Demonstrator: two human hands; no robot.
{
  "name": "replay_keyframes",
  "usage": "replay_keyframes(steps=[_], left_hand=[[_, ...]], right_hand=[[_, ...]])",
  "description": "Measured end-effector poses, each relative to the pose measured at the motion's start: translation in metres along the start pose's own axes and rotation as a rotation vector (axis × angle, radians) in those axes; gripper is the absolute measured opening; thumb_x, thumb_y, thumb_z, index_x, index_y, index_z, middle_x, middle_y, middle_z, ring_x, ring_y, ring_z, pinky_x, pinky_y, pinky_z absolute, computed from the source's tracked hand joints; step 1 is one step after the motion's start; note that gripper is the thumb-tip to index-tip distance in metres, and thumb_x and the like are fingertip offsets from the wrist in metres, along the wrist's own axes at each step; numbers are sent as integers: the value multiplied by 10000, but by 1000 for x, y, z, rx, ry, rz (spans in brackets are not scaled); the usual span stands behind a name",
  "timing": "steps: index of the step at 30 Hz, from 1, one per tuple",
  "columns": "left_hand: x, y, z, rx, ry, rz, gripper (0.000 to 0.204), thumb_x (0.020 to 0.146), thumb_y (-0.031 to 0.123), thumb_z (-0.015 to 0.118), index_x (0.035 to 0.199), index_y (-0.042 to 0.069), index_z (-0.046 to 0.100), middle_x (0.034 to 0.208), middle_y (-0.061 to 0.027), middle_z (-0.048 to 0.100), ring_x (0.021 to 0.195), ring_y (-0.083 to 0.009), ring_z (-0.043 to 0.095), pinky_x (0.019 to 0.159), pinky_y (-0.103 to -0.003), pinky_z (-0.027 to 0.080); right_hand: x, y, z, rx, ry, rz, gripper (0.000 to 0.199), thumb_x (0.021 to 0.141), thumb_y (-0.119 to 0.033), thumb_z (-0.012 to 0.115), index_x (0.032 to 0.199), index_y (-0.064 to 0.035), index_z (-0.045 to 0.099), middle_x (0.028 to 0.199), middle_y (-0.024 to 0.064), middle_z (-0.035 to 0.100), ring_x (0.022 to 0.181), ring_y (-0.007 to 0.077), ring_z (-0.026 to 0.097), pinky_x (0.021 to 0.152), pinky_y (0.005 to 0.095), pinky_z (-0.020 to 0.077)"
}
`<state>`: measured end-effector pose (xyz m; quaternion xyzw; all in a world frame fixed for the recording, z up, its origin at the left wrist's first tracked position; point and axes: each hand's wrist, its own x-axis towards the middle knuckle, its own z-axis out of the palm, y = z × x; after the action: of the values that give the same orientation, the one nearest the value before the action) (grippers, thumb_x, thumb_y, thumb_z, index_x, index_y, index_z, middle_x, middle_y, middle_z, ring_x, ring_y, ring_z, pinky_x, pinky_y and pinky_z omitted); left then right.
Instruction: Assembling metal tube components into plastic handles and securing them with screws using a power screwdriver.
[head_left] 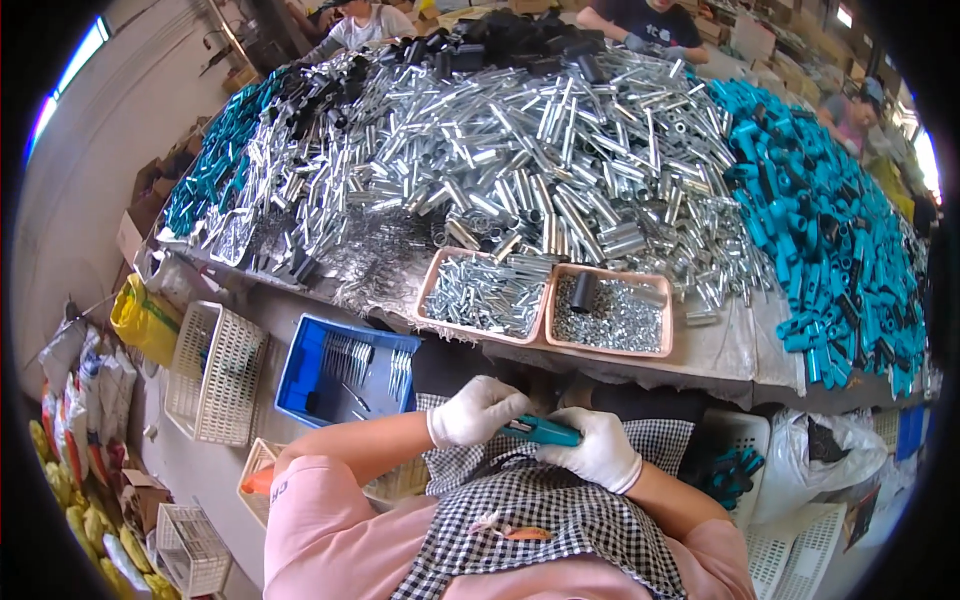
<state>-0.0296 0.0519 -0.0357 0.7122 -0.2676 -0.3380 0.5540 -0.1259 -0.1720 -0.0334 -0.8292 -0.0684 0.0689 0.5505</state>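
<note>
A teal plastic tool handle (548, 431) with a dark part at its left end lies between my hands, above my lap. My right hand (597, 450), in a white glove, is closed around its right end. My left hand (474, 411), gloved in white too, has its fingers closed at the other end; whether they pinch a small part there is hidden. In front of my hands, on the table edge, stand two pinkish trays. The left tray (428, 300) holds slim metal pins; the right tray (612, 350) holds small metal pieces, with a black cylinder (583, 292) on top.
Heaped metal tubes (480, 130) cover the table, with teal handles (800, 220) piled at right. Left of me, a blue crate (290, 375) holds metal-shafted pieces, beside a white basket (185, 400). Teal pieces (735, 475) lie in a bin at my right. Co-workers sit across the table.
</note>
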Motion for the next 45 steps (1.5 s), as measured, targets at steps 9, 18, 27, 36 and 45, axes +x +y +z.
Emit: replay_keyframes(steps=[9, 18, 27, 36, 45], left_hand=[[72, 23, -29, 663, 60, 236, 200, 877, 218, 616, 860, 34, 692, 802, -179, 670, 737, -374, 660, 667, -448, 533], [141, 12, -56, 1163, 263, 15, 218, 906, 101, 523, 1070, -36, 567, 828, -228, 700, 825, -386, 711, 721, -466, 569], [131, 12, -58, 1177, 395, 160, 291, 825, 75, 582, 1104, 52, 662, 1022, -182, 683, 910, -327, 692, 793, -438, 563], [64, 52, -2, 398, 139, 706, 121, 901, 140, 699, 913, 24, 666, 961, -108, 682, 922, -271, 664, 822, -377, 533], [49, 33, 48, 514, 246, 767, 196, 744, 32, 761, 868, 46, 611, 1013, -103, 684, 1078, -337, 632, 919, -442, 513]], right_hand=[[28, 1, -16, -173, 163, -89, 280, 770, -267, 805, 933, -56, 717, 769, 187, 667, 696, 358, 675, 612, 395, 522], [10, 8, -42, -277, 239, -114, 254, 776, -309, 792, 891, -96, 714, 751, 154, 661, 700, 364, 660, 608, 412, 522], [2, 0, -47, -369, 307, -175, 250, 731, -284, 813, 879, -111, 709, 731, 144, 661, 671, 356, 659, 587, 418, 518], [-6, -8, -55, -513, 342, -211, 275, 715, -330, 817, 831, -115, 690, 679, 133, 650, 614, 330, 657, 544, 411, 514], [-16, -2, -46, -522, 326, -257, 287, 699, -290, 822, 882, -109, 694, 721, 121, 661, 643, 318, 662, 570, 400, 521]])
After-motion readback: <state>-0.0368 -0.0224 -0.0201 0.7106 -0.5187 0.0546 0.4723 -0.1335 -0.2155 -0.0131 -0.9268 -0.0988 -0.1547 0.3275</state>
